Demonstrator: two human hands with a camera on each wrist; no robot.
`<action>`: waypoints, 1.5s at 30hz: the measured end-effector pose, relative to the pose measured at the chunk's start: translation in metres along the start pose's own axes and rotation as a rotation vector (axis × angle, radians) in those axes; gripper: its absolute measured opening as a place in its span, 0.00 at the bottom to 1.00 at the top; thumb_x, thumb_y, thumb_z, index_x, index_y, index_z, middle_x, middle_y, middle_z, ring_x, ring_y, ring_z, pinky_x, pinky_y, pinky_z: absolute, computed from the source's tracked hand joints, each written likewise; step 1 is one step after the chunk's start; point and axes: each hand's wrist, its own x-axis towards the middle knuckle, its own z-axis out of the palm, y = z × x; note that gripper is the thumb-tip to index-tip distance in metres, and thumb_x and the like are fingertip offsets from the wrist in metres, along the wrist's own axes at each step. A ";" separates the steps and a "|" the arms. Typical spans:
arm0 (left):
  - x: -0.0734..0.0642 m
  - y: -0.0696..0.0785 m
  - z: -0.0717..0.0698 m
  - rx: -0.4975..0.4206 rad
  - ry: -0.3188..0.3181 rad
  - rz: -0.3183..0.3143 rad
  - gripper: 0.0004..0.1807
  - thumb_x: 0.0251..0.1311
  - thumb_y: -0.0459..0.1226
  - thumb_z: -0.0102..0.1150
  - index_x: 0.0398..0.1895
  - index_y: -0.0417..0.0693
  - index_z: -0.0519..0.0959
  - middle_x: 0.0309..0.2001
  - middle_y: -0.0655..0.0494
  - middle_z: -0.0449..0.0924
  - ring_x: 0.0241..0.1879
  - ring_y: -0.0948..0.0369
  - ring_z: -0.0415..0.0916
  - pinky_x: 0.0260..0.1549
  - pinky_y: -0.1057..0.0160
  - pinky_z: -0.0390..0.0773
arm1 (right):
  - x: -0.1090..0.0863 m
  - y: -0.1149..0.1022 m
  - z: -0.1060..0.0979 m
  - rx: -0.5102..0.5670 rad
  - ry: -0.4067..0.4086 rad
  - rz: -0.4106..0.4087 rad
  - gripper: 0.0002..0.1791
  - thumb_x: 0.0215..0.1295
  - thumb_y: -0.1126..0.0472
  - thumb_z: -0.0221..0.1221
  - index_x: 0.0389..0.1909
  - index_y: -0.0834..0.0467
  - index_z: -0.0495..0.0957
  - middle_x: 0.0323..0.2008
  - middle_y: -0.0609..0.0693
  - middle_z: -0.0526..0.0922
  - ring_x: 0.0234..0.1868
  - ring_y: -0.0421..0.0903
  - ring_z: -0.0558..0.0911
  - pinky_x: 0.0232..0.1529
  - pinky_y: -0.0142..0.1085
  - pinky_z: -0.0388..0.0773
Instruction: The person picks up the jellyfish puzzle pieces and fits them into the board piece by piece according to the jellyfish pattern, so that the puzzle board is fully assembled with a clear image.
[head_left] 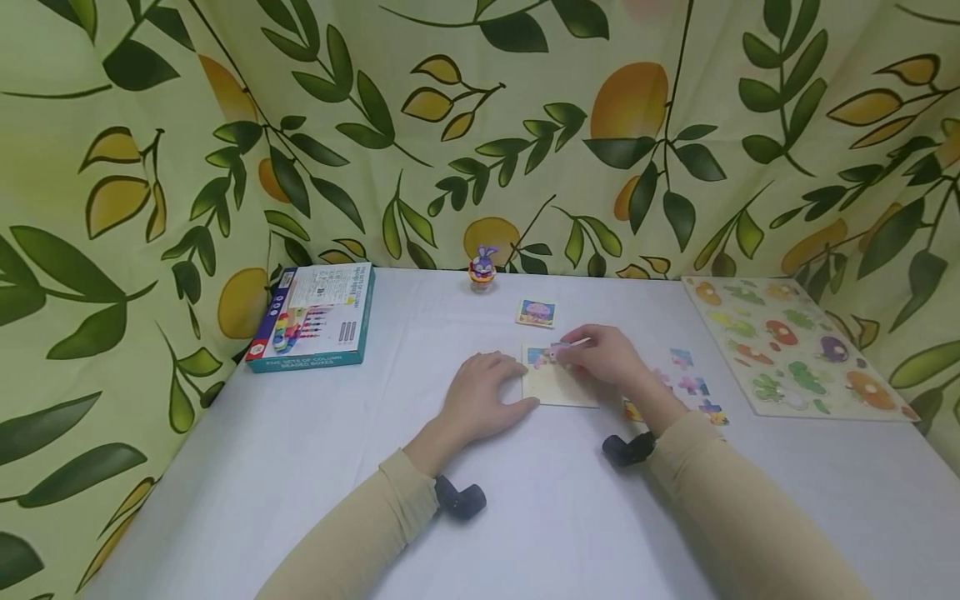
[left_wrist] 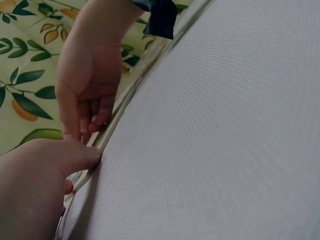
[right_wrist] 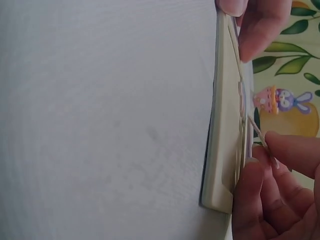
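Observation:
A small cream puzzle board [head_left: 558, 392] lies on the white table, with a few colored pieces [head_left: 536, 357] set along its far left part. My left hand [head_left: 483, 396] rests at the board's left side; its thumb [left_wrist: 82, 156] touches the near left corner and its fingers lie along the edge. Between thumb and fingers, my right hand [head_left: 609, 360] pinches a thin puzzle piece [right_wrist: 261, 140], tilted over the board's far side. In the right wrist view the piece appears almost edge-on, so its picture is hidden.
Loose puzzle pieces [head_left: 688, 383] lie right of the board, partly behind my right forearm. Beyond it are a small picture card [head_left: 536, 313] and a rabbit toy [head_left: 482, 271]. A boxed set [head_left: 311, 317] lies left; a vegetable puzzle board [head_left: 798, 350] lies right.

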 end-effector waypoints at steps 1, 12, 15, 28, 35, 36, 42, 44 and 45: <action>0.000 0.000 0.000 -0.001 -0.002 -0.001 0.28 0.63 0.61 0.61 0.61 0.59 0.81 0.63 0.59 0.78 0.70 0.56 0.66 0.74 0.50 0.57 | 0.000 0.000 0.000 -0.006 -0.001 -0.013 0.21 0.67 0.50 0.67 0.56 0.57 0.81 0.41 0.55 0.85 0.36 0.51 0.80 0.38 0.38 0.76; 0.001 0.002 -0.001 0.004 -0.004 0.007 0.28 0.63 0.60 0.61 0.61 0.59 0.82 0.62 0.59 0.78 0.69 0.55 0.67 0.74 0.50 0.58 | -0.003 -0.005 0.005 -0.120 0.021 -0.053 0.19 0.70 0.51 0.64 0.54 0.57 0.83 0.50 0.58 0.83 0.48 0.55 0.78 0.50 0.46 0.78; 0.001 0.002 -0.001 0.003 -0.007 0.006 0.28 0.64 0.60 0.61 0.61 0.59 0.81 0.63 0.58 0.78 0.70 0.55 0.66 0.74 0.50 0.58 | -0.004 -0.007 0.006 -0.133 0.028 -0.047 0.18 0.70 0.52 0.63 0.54 0.58 0.82 0.51 0.59 0.82 0.50 0.56 0.77 0.52 0.48 0.78; 0.001 0.004 -0.001 0.006 -0.003 0.017 0.28 0.63 0.61 0.61 0.61 0.59 0.81 0.62 0.59 0.79 0.69 0.56 0.67 0.74 0.51 0.59 | -0.003 -0.011 0.008 -0.182 0.047 -0.010 0.16 0.69 0.55 0.64 0.52 0.60 0.81 0.47 0.58 0.82 0.46 0.55 0.78 0.47 0.44 0.80; 0.001 0.005 -0.002 0.016 0.000 0.016 0.28 0.64 0.60 0.61 0.61 0.58 0.81 0.61 0.59 0.79 0.68 0.56 0.68 0.73 0.50 0.59 | -0.001 -0.011 0.008 -0.190 0.058 -0.020 0.16 0.68 0.54 0.64 0.51 0.59 0.81 0.46 0.57 0.82 0.45 0.54 0.78 0.46 0.43 0.80; 0.001 0.004 -0.002 0.018 0.000 0.016 0.28 0.64 0.60 0.61 0.61 0.58 0.81 0.61 0.59 0.79 0.68 0.56 0.68 0.73 0.50 0.59 | -0.001 -0.011 0.008 -0.193 0.062 -0.023 0.16 0.68 0.54 0.64 0.50 0.59 0.81 0.46 0.57 0.82 0.45 0.54 0.78 0.46 0.43 0.80; 0.001 0.003 -0.001 0.025 -0.005 0.010 0.29 0.64 0.61 0.60 0.62 0.59 0.81 0.62 0.59 0.79 0.69 0.56 0.67 0.74 0.51 0.58 | -0.001 -0.008 0.010 -0.209 0.092 -0.052 0.17 0.67 0.52 0.65 0.48 0.60 0.82 0.45 0.57 0.83 0.44 0.55 0.79 0.46 0.45 0.79; 0.001 0.002 -0.001 0.021 -0.007 0.009 0.29 0.64 0.61 0.60 0.62 0.59 0.81 0.62 0.59 0.79 0.69 0.56 0.67 0.74 0.50 0.58 | -0.001 -0.006 0.009 -0.204 0.098 -0.050 0.17 0.67 0.51 0.66 0.47 0.59 0.82 0.45 0.57 0.83 0.45 0.54 0.79 0.47 0.45 0.79; 0.001 0.002 -0.001 0.018 -0.008 0.009 0.29 0.64 0.61 0.60 0.62 0.58 0.81 0.62 0.59 0.79 0.69 0.56 0.67 0.74 0.50 0.58 | -0.001 -0.005 0.009 -0.203 0.101 -0.050 0.17 0.67 0.50 0.66 0.47 0.59 0.82 0.46 0.57 0.83 0.45 0.54 0.79 0.47 0.45 0.78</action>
